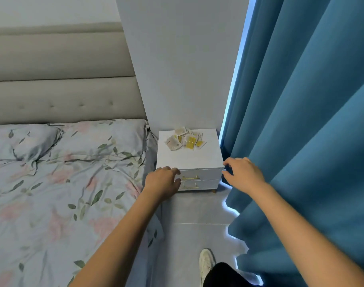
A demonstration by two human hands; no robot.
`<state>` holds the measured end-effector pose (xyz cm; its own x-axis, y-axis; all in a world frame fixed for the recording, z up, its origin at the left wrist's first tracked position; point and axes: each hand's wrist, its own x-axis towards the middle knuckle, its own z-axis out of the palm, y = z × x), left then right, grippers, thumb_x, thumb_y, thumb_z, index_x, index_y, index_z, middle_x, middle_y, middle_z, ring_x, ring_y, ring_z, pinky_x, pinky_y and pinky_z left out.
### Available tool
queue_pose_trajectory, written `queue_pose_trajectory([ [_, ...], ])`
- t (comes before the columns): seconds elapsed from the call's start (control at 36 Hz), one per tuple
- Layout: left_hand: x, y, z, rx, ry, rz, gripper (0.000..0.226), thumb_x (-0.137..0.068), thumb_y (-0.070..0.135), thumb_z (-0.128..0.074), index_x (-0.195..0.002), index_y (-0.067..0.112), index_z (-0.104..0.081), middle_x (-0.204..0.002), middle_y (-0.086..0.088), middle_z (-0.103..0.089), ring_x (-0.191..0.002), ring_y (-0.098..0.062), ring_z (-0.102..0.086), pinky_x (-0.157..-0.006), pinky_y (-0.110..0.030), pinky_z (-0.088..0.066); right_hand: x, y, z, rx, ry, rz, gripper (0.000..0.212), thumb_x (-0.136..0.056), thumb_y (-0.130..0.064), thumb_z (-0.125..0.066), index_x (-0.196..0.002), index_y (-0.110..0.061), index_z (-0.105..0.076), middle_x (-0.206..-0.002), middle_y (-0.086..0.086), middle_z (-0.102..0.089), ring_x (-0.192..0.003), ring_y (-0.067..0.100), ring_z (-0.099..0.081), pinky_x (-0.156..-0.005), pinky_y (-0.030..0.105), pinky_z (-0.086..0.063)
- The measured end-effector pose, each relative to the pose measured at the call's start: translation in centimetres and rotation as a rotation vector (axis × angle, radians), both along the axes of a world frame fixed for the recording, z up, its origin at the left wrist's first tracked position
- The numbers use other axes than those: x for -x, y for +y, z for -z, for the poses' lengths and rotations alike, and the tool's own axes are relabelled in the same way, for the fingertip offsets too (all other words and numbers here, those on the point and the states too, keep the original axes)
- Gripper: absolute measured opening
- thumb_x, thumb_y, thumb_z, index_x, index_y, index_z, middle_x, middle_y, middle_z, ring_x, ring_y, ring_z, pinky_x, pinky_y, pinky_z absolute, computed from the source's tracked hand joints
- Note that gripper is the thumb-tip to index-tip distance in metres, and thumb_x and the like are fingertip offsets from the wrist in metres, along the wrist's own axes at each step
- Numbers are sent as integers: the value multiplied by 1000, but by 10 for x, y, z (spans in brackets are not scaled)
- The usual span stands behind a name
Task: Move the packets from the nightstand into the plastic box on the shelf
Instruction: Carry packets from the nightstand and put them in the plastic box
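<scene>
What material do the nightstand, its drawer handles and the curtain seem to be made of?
Nightstand: probably painted or laminated board, with a smooth matte white surface and sharp edges. Drawer handles: likely metal, thin bars with a gold shine. Curtain: woven fabric, a matte teal cloth hanging in soft deep folds.

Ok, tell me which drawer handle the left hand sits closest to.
The upper handle; the left hand is level with it, while the lower handle sits below.

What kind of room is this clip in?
A bedroom, most likely: a bed with floral bedding against a padded headboard, a small white nightstand beside it, and a blue curtain.
</scene>
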<state>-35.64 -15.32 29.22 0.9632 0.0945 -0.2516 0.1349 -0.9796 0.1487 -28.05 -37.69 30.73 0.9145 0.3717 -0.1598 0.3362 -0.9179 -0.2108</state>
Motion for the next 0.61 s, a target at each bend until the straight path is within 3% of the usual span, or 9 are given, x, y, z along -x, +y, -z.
queue_pose_trajectory([
  [0.31, -119, 44, 38, 73, 27, -112, 36, -96, 38, -40, -128, 29, -53, -126, -1, -58, -116, -23, -54, -88, -34, -45, -149, 47, 28, 15, 78, -46, 37, -96, -37, -45, -130, -22, -51, -121, 2, -62, -116, 24, -50, -86, 36, -48],
  [0.61, -255, 128, 118, 163, 95, -217, 33, -96, 31, -42, -124, 25, -58, -121, -3, -62, -112, -26, -56, -86, -36, -47, -288, 133, 110, -19, 155, -22, 38, -97, -37, -46, -131, -20, -50, -124, 4, -62, -117, 26, -51, -85, 38, -49],
])
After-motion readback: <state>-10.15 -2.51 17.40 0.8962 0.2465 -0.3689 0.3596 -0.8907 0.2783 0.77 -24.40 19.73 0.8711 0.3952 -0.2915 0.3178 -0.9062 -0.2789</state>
